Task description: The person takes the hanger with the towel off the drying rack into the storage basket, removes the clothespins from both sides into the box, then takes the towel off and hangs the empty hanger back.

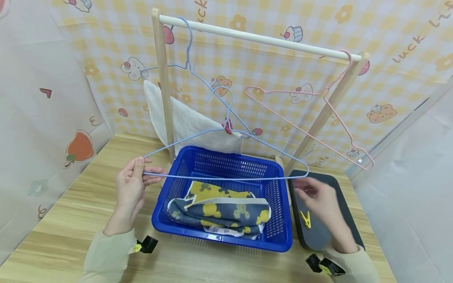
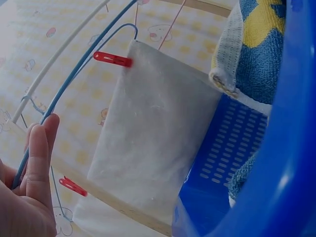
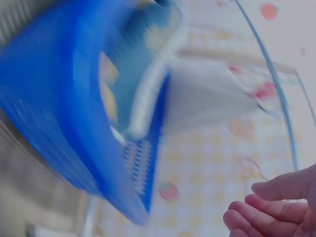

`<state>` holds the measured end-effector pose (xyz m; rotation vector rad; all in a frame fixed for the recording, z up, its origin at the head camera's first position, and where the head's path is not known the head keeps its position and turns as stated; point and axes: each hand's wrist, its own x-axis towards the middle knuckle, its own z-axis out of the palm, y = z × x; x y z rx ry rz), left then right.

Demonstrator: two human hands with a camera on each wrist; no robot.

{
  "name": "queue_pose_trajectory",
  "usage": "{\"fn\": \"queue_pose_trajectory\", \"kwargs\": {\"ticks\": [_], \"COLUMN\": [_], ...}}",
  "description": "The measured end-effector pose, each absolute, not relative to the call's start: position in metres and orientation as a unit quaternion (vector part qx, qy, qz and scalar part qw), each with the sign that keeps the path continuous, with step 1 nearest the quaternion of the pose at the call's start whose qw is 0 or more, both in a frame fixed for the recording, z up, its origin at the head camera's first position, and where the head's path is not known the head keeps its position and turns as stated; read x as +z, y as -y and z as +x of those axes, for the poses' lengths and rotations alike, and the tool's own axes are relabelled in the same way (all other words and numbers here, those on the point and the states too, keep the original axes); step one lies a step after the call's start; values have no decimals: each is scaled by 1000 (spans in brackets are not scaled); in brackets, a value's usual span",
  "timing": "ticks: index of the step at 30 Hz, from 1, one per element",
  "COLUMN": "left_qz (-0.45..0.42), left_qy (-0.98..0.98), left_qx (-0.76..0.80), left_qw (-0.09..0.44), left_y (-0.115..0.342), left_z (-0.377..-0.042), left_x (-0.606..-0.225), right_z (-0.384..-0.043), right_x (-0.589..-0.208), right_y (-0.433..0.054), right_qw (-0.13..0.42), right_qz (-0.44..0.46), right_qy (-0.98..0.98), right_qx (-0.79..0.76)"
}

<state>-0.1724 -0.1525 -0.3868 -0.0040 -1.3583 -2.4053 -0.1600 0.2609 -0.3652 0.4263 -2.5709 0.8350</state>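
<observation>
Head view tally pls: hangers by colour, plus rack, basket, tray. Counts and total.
Blue hangers: 2 (one held in the left hand, one on the rack's rail)
Pink hanger: 1
Rack: 1
Blue basket: 1
Dark grey tray: 1
Total: 6

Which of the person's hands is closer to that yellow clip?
The right hand: it appears just above the yellow clip in the head view. The left hand is across the blue basket, holding a blue hanger.
</observation>
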Motion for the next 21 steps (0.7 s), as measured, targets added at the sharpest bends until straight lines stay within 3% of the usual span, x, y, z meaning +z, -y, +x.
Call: {"fn": "queue_pose_trajectory", "kwargs": {"ticks": [11,21], "left_qz": [-46,-103], "left_qy": [494,532], "left_qx": [-852,-830], "left_qw": [169,132], "left_y": [151,137], "left_z": [-173,-174], "left_x": [-393,-397], "right_z": [-152,-145], "right_x": [-349,-350], "right_y": [-272,-268], "right_qw": [141,136], "right_qz": [163,93], "right_qy": [775,753], "right_qx": [595,637]}}
